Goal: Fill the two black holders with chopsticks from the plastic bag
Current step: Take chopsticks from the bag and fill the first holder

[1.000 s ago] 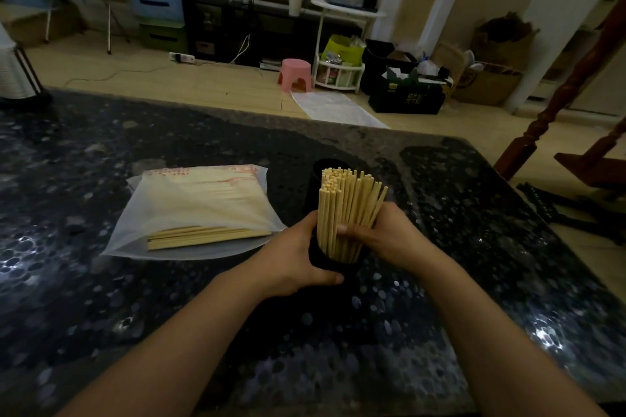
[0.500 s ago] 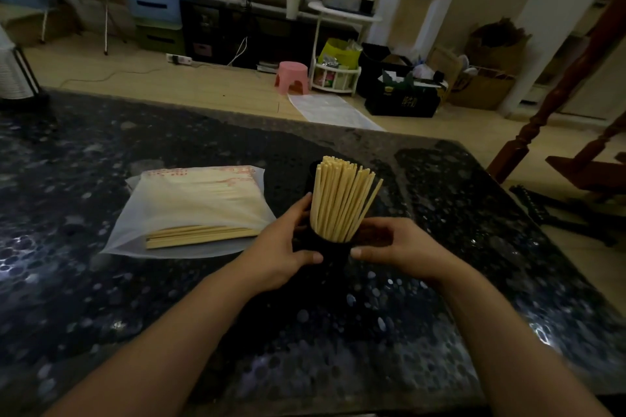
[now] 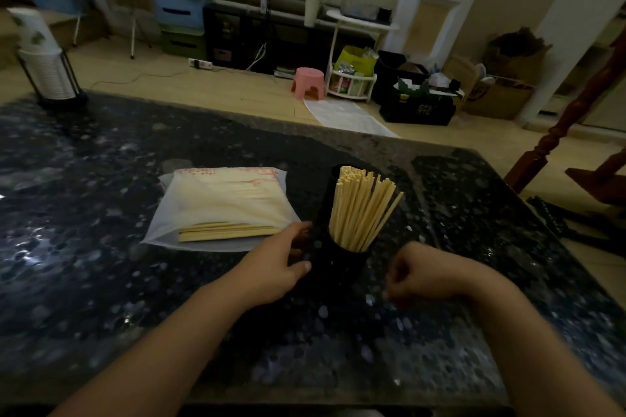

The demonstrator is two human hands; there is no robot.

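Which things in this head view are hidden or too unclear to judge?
- Second black holder: mostly hidden behind the chopsticks; contents unseen.
- Chopsticks left in plastic bag: count hidden by cloudy film.
- Right hand: curled and blurred; palm unseen.
- Left hand: contact with front holder unclear in the dark.

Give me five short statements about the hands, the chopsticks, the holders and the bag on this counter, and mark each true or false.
1. The near black holder has a bundle of chopsticks standing in it. True.
2. The right hand grips the standing chopsticks. False: it is curled loosely above the counter, apart from the holder and holding nothing.
3. The left hand is at the holder's left side. True.
4. The plastic bag is empty. False: chopstick ends show at its near edge.
5. The bag lies to the right of the holder. False: it lies to the left.
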